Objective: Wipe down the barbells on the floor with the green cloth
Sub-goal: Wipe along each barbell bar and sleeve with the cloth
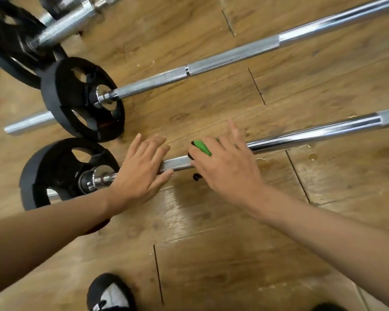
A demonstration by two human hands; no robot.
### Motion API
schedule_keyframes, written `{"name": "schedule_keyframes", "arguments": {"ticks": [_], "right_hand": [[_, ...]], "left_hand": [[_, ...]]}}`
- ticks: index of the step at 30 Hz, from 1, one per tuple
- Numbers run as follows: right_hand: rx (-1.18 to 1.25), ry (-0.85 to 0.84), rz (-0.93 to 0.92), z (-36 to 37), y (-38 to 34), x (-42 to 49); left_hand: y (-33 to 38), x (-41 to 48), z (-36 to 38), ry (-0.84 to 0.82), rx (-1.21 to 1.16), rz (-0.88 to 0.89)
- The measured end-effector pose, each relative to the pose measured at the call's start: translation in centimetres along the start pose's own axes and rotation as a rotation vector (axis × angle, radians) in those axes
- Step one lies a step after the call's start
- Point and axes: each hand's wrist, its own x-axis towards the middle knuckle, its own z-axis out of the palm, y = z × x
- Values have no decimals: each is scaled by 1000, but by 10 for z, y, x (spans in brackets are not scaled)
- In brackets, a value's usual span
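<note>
The nearest barbell [301, 136] lies across the wooden floor with a black plate [54, 167] on its left end. My left hand [142, 169] rests flat on its knurled part with straight fingers. My right hand [225, 162] presses the green cloth [202, 148] down onto the shaft just right of the left hand; only a small green patch shows under the fingers. A second barbell [222, 57] lies farther back, with its own black plate [81, 99].
More bars and black plates [16, 37] crowd the top left corner. A small dark bit [196, 176] lies on the floor under the near bar. My shoe [110, 292] stands at the bottom edge. Bare wood floor [234, 254] stretches between me and the bar.
</note>
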Motion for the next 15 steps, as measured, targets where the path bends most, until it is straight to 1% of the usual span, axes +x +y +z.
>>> {"name": "schedule_keyframes", "arguments": {"ticks": [1,3,6,9,12,14,15], "right_hand": [[-37,-4,-10,-7,11,-2],[-111,-22,37,-25,41,-16],[-219,-20,105,-60,97,-43],[-338,-104,73,-97,145,-67],[-417,-256,57,-130,165,-73],[-436,-345,67,-134,159,-61],[-421,-370,102,-130,153,-56]], "left_hand": [[-2,4,-5,-26,45,78],[1,18,-18,-73,111,244],[19,41,-32,-65,126,418],[30,59,-31,-14,142,599],[35,72,-19,43,117,681],[40,74,-12,68,72,704],[41,72,-9,86,48,710]]}}
